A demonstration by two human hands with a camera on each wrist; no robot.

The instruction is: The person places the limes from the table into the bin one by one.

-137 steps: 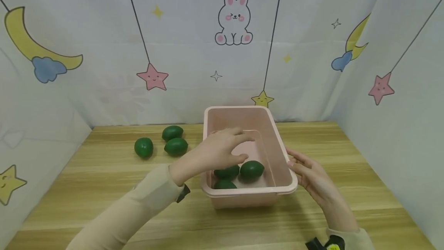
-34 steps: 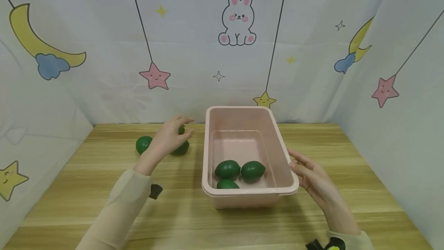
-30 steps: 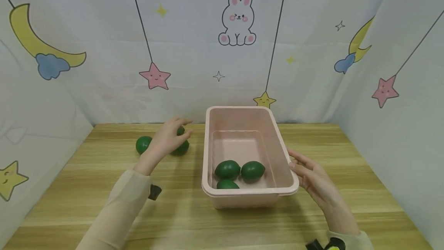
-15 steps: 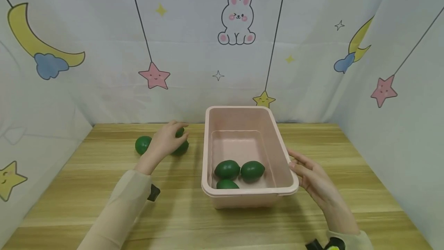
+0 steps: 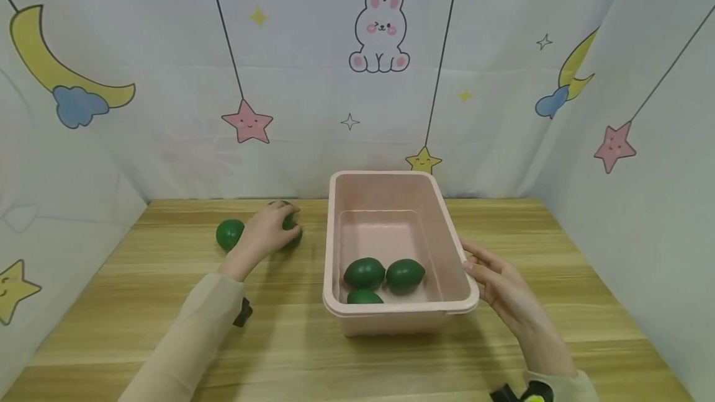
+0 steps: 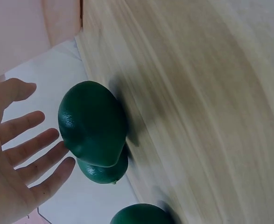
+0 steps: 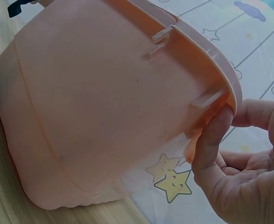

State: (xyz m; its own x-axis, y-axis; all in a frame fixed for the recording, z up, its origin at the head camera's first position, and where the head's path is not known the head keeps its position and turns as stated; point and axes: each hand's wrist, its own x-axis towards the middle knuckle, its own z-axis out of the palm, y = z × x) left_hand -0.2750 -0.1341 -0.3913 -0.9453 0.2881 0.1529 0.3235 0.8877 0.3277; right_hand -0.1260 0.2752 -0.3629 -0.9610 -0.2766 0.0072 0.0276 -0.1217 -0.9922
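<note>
A front lime (image 6: 92, 123) and a back lime (image 6: 104, 171) are found on the table (image 5: 290, 358), at about ten o'clock from the box (image 5: 402, 309) in the head view. Over them the left hand (image 5: 262, 232) has been lowered within the last second, after being held above the box some moments earlier. Its fingers are spread and loosely bent, and nothing is gripped (whether either lime is touched cannot be told). From this, the work is judged to stand at the approach, with no hold yet made.

A lone lime (image 5: 229, 234) is set apart at nine o'clock from the pair. In the box, three limes (image 5: 405, 275) are held, as before, toward its six o'clock end, one partly hidden by the front wall. At four o'clock, the box's rim is pinched between thumb and fingers by the right hand (image 5: 511, 293). Behind everything, a printed curtain (image 5: 313, 67) is hung.
</note>
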